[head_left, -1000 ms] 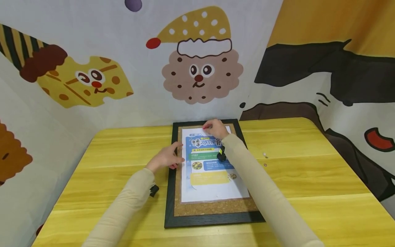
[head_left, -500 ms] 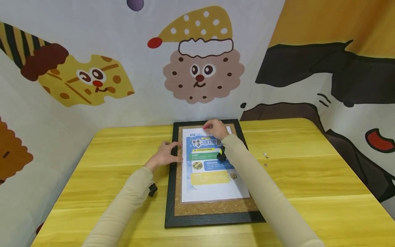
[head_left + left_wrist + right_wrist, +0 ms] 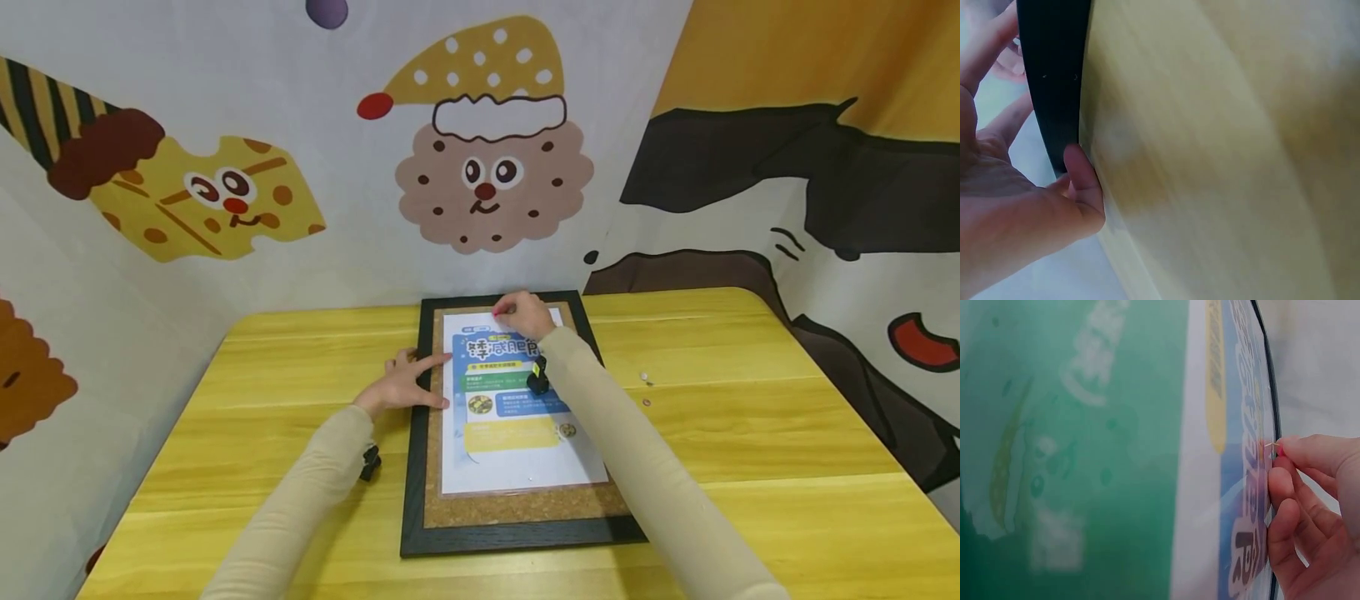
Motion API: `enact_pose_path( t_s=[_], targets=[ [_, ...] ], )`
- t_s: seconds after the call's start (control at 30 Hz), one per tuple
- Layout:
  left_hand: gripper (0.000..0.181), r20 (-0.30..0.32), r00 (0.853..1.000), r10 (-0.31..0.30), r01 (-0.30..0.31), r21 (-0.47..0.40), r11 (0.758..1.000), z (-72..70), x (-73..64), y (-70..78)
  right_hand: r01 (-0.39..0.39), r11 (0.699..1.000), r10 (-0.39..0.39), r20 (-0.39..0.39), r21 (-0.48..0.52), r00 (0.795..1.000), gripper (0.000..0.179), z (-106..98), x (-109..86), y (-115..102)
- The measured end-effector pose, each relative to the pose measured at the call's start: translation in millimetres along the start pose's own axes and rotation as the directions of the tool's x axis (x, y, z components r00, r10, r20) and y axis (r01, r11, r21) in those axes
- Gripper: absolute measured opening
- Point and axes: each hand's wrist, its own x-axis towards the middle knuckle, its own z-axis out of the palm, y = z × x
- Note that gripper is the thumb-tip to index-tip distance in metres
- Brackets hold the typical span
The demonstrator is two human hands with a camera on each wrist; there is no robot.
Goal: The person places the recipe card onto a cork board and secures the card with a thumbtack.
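A printed sheet in a clear cover lies on a cork board with a black frame. At the sheet's top edge my right hand pinches a pink-red push pin between thumb and fingertip; in the right wrist view its thin metal point faces the sheet. My left hand spreads across the left side of the frame, thumb and index finger extended to the sheet's left edge. In the left wrist view, another finger bends beside the frame's outer edge.
Two tiny objects, one whitish and one reddish, lie on the yellow wooden table right of the board. Behind the table hangs a cartoon-printed cloth. Black wrist devices sit on both sleeves.
My left hand lifted slightly off the sheet's edge, then came back onto it with thumb and index finger wider apart. The right hand stays in place with the push pin.
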Motion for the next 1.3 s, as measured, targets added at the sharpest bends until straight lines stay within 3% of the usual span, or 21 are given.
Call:
enact_pose_path(
  t_s=[0.47,1.3],
  targets=[
    [0.088,-0.001,1.0,0.003,-0.003,0.006,1.0,2.3,-0.6,-2.5,0.003,0.997,-0.001,-0.023,0.076,1.0,0.006,3.3,5.4,10.2],
    [0.087,0.002,1.0,0.003,-0.003,0.006,1.0,-1.2,2.3,-4.6,-0.028,0.985,0.033,-0.025,0.17,0.999,0.005,1.7,5.0,7.4]
  ],
)
